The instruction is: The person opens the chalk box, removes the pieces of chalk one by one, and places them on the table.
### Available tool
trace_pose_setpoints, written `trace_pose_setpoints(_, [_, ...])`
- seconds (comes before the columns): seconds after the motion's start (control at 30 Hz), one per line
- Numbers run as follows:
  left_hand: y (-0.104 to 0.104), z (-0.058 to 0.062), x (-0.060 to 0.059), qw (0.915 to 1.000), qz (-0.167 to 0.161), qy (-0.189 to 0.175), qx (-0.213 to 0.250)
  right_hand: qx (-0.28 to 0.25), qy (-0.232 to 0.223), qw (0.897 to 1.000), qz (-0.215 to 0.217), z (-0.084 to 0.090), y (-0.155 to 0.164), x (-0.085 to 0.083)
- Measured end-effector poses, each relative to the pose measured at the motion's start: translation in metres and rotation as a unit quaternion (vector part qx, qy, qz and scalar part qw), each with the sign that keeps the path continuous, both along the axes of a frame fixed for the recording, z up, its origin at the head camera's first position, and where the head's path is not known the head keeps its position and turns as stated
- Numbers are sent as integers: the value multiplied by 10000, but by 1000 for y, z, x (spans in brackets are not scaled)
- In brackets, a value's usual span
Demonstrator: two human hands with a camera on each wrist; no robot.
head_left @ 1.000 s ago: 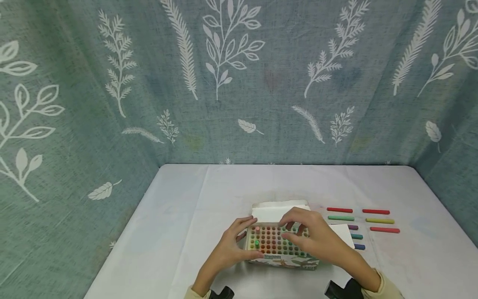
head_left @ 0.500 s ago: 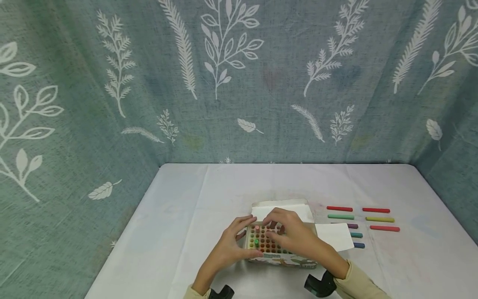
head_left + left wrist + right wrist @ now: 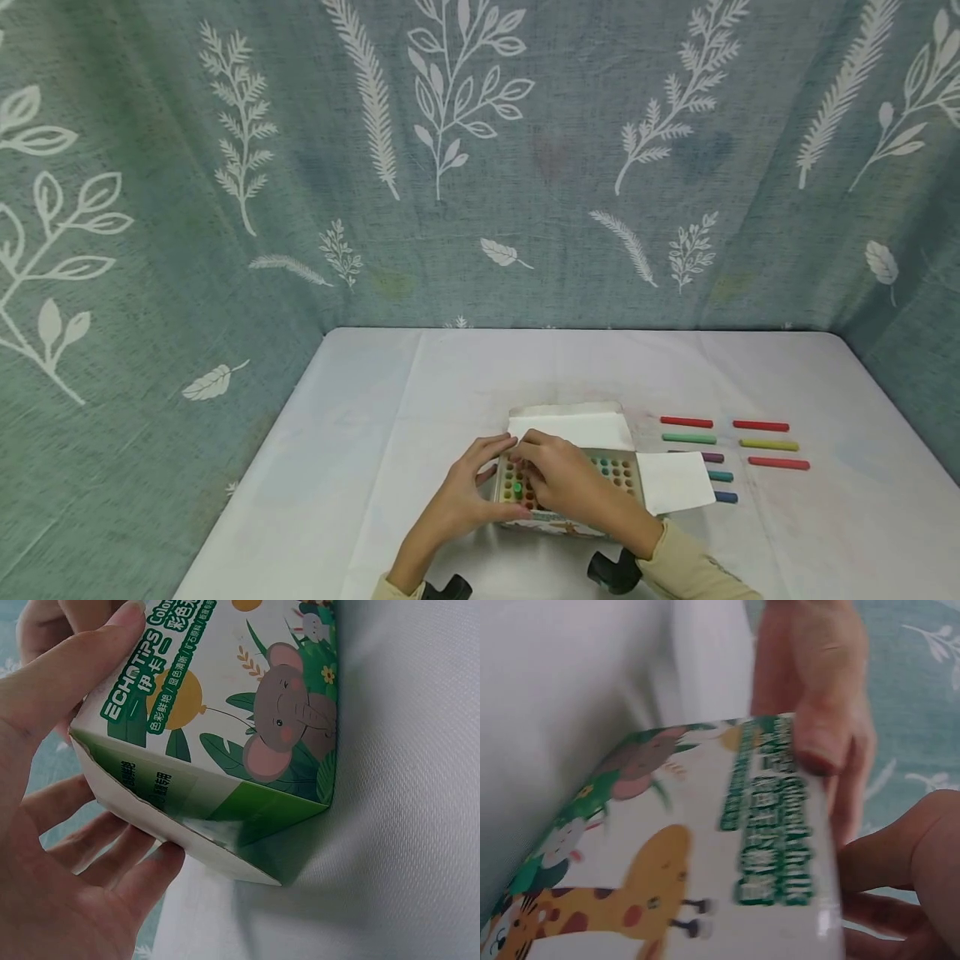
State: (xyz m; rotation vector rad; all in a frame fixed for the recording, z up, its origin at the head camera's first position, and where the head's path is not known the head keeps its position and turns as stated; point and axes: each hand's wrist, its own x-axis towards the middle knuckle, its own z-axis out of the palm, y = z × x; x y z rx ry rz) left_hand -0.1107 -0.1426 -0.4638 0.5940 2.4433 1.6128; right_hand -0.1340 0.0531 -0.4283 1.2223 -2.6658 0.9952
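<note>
A chalk box [image 3: 551,525], printed with cartoon animals, stands on the white table with its holed tray facing up. My left hand [image 3: 468,487] grips its left end, thumb [image 3: 82,664] on the printed front and other fingers round the side and back. My right hand [image 3: 562,479] is over the left part of the tray, fingers bent down at the far left corner. Its fingertips cover the spot there, and whether they pinch a chalk stick is hidden. A green chalk stick [image 3: 517,490] pokes up from a hole between the two hands.
The box's back flap [image 3: 570,427] and white right flap [image 3: 675,482] lie open. Right of them lie several chalk sticks in two columns, among them a red one [image 3: 686,422], a yellow one [image 3: 768,445] and a blue one [image 3: 725,497], partly under the flap. A patterned curtain [image 3: 480,167] hangs behind.
My right hand has moved left across the tray to its far left corner, covering the pink chalk stick seen there before. My left hand keeps its grip on the box.
</note>
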Motion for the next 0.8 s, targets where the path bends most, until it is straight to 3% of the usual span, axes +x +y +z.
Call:
trace_pose_setpoints(0.37, [-2,-1,7,9997,94,-205,110,141,831,9964,10,-8,-9,1])
trace_pose_setpoints(0.8, [0,-2,-1,9998,86,-129,128,-813,597,9943,-348,-11,-6,-7])
